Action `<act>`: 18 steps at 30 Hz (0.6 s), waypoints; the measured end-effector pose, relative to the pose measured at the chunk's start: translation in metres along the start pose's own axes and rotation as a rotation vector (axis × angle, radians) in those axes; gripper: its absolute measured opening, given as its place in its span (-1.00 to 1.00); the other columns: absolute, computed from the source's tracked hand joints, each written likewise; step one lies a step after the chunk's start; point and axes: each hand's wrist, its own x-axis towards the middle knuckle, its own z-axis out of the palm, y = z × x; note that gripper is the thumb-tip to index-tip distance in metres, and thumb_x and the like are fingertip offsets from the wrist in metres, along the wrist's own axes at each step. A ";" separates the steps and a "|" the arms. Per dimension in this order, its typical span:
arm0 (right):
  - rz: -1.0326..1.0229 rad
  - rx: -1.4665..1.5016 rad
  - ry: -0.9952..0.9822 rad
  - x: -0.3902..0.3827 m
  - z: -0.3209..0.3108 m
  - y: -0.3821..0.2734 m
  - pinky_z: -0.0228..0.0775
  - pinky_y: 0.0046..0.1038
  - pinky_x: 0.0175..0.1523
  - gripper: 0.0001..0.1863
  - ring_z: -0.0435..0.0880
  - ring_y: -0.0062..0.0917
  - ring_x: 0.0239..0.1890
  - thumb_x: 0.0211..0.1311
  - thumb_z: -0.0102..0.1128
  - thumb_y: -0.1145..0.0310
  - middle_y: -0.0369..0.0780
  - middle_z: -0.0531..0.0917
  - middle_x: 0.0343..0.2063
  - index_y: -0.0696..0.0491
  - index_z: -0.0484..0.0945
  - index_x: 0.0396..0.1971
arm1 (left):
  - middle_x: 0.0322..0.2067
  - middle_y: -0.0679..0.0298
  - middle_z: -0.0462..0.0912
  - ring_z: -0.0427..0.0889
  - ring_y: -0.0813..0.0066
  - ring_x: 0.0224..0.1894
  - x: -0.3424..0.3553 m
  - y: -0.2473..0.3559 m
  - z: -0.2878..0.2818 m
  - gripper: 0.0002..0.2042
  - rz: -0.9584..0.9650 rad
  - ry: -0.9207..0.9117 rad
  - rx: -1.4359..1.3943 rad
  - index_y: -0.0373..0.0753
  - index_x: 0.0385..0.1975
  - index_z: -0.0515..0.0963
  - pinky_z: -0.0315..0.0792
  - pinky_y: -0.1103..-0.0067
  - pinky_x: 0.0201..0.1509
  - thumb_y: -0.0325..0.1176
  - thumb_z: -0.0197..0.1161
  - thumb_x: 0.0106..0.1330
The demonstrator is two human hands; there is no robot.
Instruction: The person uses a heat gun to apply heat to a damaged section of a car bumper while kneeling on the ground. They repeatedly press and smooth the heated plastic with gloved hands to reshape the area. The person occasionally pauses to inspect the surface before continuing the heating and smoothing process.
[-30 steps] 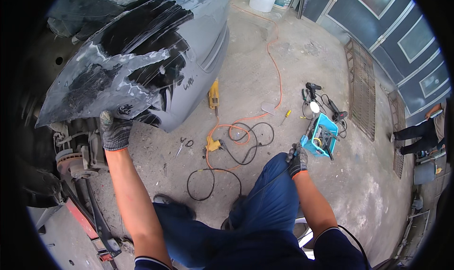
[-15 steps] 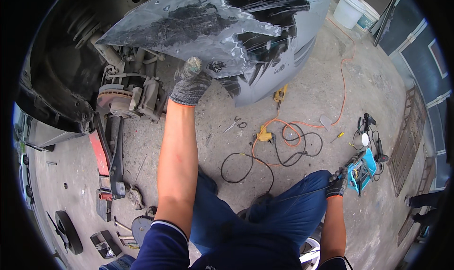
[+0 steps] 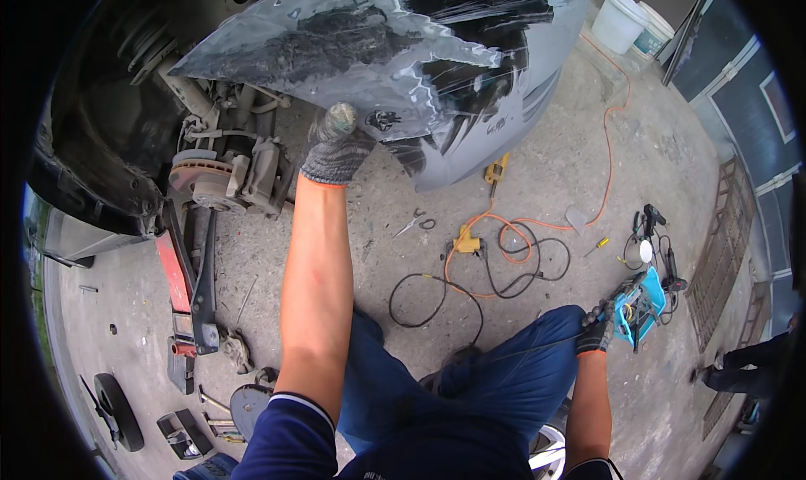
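A large grey car bumper (image 3: 336, 60), scuffed with dark bare patches and a jagged pale border, hangs at the top of the view. My left hand (image 3: 340, 148), in a grey knit glove, is closed on its lower edge with the thumb on the outer face; the fingers behind are hidden. At the right, beside my knee, my gloved right hand (image 3: 596, 325) is curled next to a bright blue tray (image 3: 621, 327) of tools, and a thin dark line runs from it across my leg. What it holds is too dark to make out.
Left of the bumper sit an exposed brake disc (image 3: 201, 178) and a red floor jack (image 3: 175, 266). Scissors (image 3: 415, 221), a yellow power tool (image 3: 467, 243), looped cables (image 3: 527, 262) and a yellow screwdriver (image 3: 599, 246) lie on the concrete. White buckets (image 3: 620, 22) stand far right; a person's legs (image 3: 747, 367) show at the right edge.
My left hand keeps its hold on the bumper edge. My right hand has shifted slightly left beside the blue tray. The other person's legs have come further into view at the right.
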 end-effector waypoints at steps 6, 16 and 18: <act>-0.019 0.026 -0.015 0.002 -0.004 0.000 0.15 -0.52 -0.65 -0.72 0.32 -0.60 -0.73 0.32 0.09 0.12 -0.35 0.40 -0.68 0.05 0.44 -0.26 | 0.01 0.24 0.54 0.48 0.21 0.10 -0.006 0.001 0.009 -0.29 0.000 0.041 0.017 -0.16 0.05 0.44 0.35 0.24 0.25 -0.03 0.54 -0.14; 0.017 -0.008 0.008 0.004 -0.002 -0.004 0.14 -0.51 -0.65 -0.76 0.33 -0.60 -0.73 0.32 0.08 0.12 -0.37 0.40 -0.70 0.00 0.45 -0.30 | 0.01 0.25 0.53 0.48 0.21 0.10 -0.001 -0.001 -0.001 -0.28 -0.029 0.104 0.077 -0.13 0.06 0.43 0.33 0.22 0.26 -0.01 0.54 -0.14; 0.027 0.004 0.004 0.006 -0.004 -0.001 0.14 -0.50 -0.65 -0.76 0.33 -0.60 -0.73 0.32 0.08 0.12 -0.37 0.40 -0.70 0.00 0.45 -0.32 | 0.02 0.25 0.53 0.48 0.21 0.10 -0.001 0.000 -0.008 -0.28 -0.022 0.091 0.168 -0.13 0.06 0.43 0.33 0.22 0.26 -0.01 0.54 -0.14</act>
